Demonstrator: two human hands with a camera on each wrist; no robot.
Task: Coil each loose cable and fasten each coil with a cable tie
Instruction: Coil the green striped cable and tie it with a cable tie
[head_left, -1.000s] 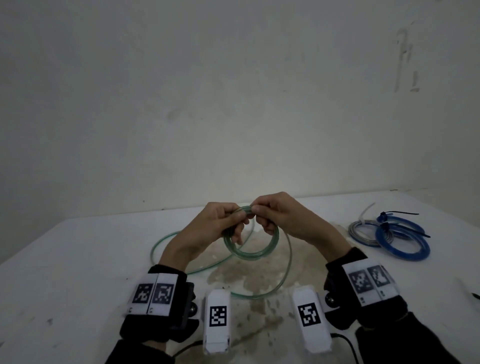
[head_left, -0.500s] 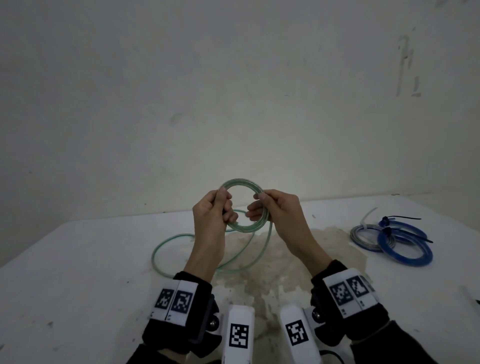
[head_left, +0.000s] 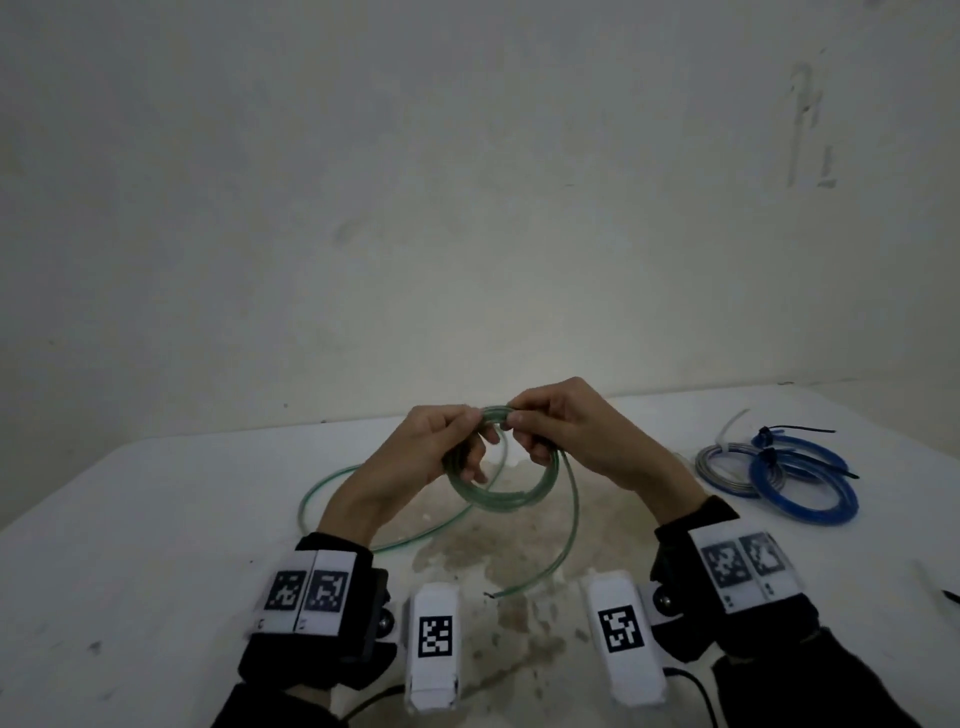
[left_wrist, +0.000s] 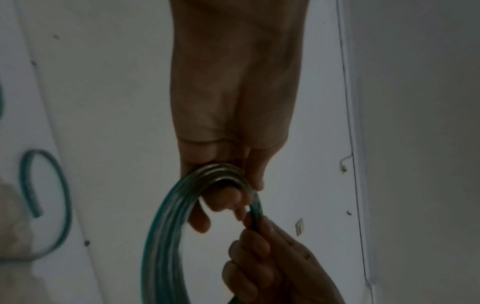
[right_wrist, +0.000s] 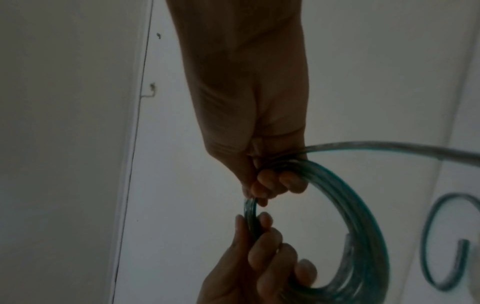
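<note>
Bare wall, stained white bench (head_left: 156, 519). Head view: left hand (head_left: 431, 447) and right hand (head_left: 566, 431) pinch green cable (head_left: 498, 493) coil above the bench; loose tail could snag. Left wrist: fingers (left_wrist: 223, 201) curl round stacked loops; weak grip, coil springs apart. Right wrist: tail could slip out.

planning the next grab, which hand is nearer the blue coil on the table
Right. The right hand grips the green coil just left of the blue coil; the left hand grips it farther left, beyond the right hand.
</note>
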